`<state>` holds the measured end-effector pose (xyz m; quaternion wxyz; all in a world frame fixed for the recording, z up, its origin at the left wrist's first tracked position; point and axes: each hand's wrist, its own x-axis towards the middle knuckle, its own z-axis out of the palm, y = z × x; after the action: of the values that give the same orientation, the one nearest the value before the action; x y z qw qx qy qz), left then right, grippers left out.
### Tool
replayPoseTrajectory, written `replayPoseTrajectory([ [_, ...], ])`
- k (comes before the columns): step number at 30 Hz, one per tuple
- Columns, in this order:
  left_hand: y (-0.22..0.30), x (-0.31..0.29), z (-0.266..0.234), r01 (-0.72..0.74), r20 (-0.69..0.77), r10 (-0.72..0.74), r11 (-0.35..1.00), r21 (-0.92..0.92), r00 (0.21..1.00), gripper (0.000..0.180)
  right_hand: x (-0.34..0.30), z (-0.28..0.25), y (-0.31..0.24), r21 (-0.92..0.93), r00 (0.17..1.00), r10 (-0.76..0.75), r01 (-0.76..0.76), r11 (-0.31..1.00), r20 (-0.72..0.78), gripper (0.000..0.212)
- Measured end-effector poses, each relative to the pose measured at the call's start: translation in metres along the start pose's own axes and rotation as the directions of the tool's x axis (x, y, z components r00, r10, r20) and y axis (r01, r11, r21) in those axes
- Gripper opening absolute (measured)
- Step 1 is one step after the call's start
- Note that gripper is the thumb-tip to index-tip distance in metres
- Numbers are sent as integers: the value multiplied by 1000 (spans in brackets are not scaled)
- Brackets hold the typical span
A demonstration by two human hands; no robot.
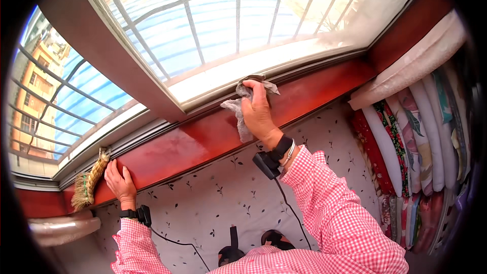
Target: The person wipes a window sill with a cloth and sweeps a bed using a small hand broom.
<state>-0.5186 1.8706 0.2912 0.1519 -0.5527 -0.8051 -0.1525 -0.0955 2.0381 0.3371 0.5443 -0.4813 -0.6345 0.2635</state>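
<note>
A crumpled grey cloth (239,116) is bunched under the fingers of my right hand (261,114), pressed against the window's lower track where it meets the red sill (182,147). Part of the cloth hangs down over the front of the sill. My left hand (120,182) lies on the sill further left, fingers stretched out and holding nothing. Just beside its fingertips, a small straw hand brush (92,180) leans at the sill's left end, bristles toward me.
Above the sill stand a framed window pane (243,25) and a thick frame post (109,40), with bars outside. Folded fabrics (421,132) are stacked at the right, below a rolled pale sheet (406,66). A plastic-wrapped roll (66,228) lies lower left. Patterned cloth (213,187) spreads below the sill.
</note>
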Motion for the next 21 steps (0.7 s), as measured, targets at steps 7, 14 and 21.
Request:
replayPoseTrajectory([
  [7,9,3,-4,26,13,-26,1000,3,1000,45,-37,82,-48,-213,900,-89,195,957,426,40],
  [14,3,3,3,-3,26,3,1000,0,1000,44,4,-40,23,-494,860,-126,397,773,494,39],
  [21,-22,-1,8,-2,67,1,1000,23,998,43,59,-194,111,-797,982,-75,184,575,173,37],
])
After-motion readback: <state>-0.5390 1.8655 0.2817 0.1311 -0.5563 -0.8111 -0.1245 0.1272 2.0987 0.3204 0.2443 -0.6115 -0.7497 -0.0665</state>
